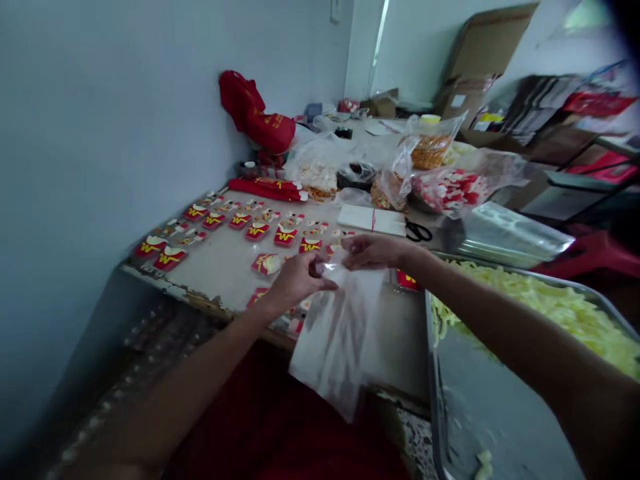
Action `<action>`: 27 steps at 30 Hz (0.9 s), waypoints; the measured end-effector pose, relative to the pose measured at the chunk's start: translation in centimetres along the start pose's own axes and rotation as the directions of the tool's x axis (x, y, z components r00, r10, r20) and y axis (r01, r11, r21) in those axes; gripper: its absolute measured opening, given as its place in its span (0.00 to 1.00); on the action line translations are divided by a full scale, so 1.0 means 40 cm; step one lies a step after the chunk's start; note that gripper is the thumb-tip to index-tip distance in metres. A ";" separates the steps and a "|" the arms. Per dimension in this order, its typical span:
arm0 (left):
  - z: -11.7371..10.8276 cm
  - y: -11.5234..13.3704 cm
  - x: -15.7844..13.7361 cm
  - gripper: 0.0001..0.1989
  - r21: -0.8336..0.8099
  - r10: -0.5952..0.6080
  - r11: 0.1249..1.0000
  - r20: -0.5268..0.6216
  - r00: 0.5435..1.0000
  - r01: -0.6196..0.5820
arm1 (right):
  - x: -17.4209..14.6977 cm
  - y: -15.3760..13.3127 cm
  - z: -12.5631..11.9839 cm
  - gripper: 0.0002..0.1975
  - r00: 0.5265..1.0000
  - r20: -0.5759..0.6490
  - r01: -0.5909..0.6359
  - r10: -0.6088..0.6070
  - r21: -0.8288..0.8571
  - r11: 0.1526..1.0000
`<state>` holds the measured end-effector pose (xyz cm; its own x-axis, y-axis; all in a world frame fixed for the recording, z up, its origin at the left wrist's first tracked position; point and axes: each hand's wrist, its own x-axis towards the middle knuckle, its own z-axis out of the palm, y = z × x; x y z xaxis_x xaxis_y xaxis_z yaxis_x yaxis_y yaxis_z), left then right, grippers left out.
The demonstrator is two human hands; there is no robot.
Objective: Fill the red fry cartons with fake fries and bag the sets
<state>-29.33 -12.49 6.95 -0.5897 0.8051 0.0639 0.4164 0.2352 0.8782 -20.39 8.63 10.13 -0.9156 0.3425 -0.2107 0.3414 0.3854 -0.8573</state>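
A clear plastic bag (pixel 340 333) hangs between my hands over the table's front edge. My left hand (pixel 300 280) pinches its upper left corner, thumb and fingers closed on the film. At the upper right side, my right hand (pixel 370 253) also grips the bag, its fingers bent together. What the bag holds, if anything, cannot be made out. Around my left hand lie small red packets with yellow marks, one of them (pixel 267 263) just beyond its wrist. Another red packet (pixel 407 280) shows beneath my right forearm.
Rows of similar red packets (pixel 240 220) cover the table (pixel 225 267). A metal tray (pixel 500 427) with pale yellow strips (pixel 550 307) stands at right. Behind are black scissors (pixel 419 231), a white stack (pixel 373 219) and a bag of red and white pieces (pixel 453 190).
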 end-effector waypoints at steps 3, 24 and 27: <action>0.111 -0.044 0.003 0.20 0.132 0.007 0.991 -0.176 0.984 0.017 | 0.005 0.037 0.003 0.11 0.976 0.206 -0.056 0.065 -0.050 0.997; 0.240 -0.097 0.186 0.22 -0.253 -0.219 0.952 -0.161 0.962 0.175 | -0.067 0.194 -0.188 0.44 0.948 -0.073 0.185 -0.311 -0.669 0.720; 0.193 -0.055 0.173 0.25 -0.346 -0.242 0.921 -0.148 0.959 0.179 | -0.030 0.152 -0.194 0.52 0.912 -0.011 0.375 -0.409 -0.378 0.846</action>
<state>-28.99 -3.24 1.81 -0.7690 0.6341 -0.0813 0.0381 0.1723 0.9843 -15.57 17.22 8.83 -0.9728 0.1642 0.1637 0.0259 0.7786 -0.6270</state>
